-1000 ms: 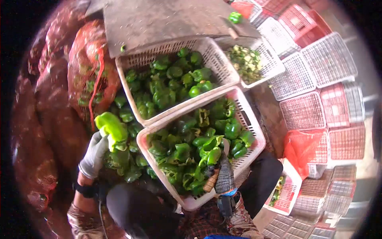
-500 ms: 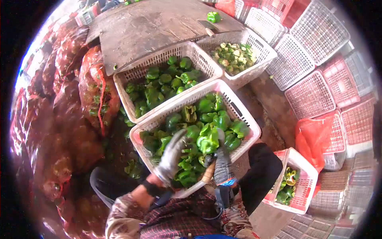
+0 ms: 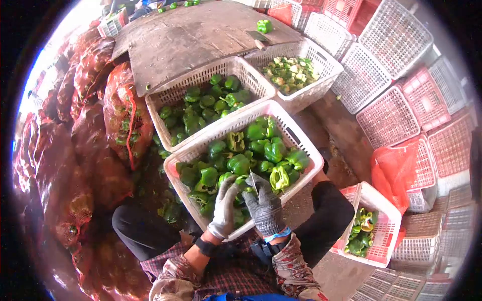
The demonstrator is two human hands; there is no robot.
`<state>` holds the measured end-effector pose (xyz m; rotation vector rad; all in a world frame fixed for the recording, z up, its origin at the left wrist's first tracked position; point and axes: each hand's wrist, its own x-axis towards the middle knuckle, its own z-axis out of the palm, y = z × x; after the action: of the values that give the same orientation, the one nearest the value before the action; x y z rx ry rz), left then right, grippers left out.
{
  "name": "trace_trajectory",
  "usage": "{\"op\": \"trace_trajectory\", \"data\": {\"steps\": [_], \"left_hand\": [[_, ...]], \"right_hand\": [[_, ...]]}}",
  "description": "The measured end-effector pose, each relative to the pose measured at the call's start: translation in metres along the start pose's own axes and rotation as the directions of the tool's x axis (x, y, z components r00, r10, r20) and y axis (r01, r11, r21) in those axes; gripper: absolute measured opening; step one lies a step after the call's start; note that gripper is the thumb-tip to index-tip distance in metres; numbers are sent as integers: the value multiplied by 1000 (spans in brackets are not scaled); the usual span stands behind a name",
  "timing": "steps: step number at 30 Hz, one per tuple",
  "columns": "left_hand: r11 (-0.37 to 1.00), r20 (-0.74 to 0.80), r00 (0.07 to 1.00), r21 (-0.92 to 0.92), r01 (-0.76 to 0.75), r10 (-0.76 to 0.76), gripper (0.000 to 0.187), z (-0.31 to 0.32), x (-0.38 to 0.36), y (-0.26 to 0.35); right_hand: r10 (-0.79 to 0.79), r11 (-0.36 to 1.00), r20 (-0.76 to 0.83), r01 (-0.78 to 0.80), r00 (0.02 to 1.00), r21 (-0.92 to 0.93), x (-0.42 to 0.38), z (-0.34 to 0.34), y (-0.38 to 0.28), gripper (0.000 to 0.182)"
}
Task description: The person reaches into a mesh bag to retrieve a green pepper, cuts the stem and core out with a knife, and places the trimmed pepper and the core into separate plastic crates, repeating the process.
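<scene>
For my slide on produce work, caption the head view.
Left hand and right hand, both gloved, close together over a crate of green peppers.

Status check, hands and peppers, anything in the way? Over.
Left hand, light glove, fingers among green peppers in nearest crate; grip unclear. Right hand, dark glove, holding knife, blade showing. Loose peppers crowd both.

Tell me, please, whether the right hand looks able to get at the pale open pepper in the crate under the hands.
Probably yes: the pale open pepper lies uncovered close beside the right hand, with nothing seen blocking the way, though that hand seems to hold a knife.
</scene>
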<state>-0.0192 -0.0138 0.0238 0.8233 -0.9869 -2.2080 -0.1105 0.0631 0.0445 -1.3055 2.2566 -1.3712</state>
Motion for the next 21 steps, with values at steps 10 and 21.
{"op": "trace_trajectory", "data": {"steps": [10, 21], "left_hand": [[975, -59, 990, 189, -117, 130, 28, -23, -15, -19], [990, -204, 977, -109, -90, 66, 20, -31, -5, -38]], "right_hand": [[129, 981, 254, -162, 958, 111, -23, 25, -2, 40], [514, 682, 171, -521, 841, 514, -61, 67, 40, 31]]}}
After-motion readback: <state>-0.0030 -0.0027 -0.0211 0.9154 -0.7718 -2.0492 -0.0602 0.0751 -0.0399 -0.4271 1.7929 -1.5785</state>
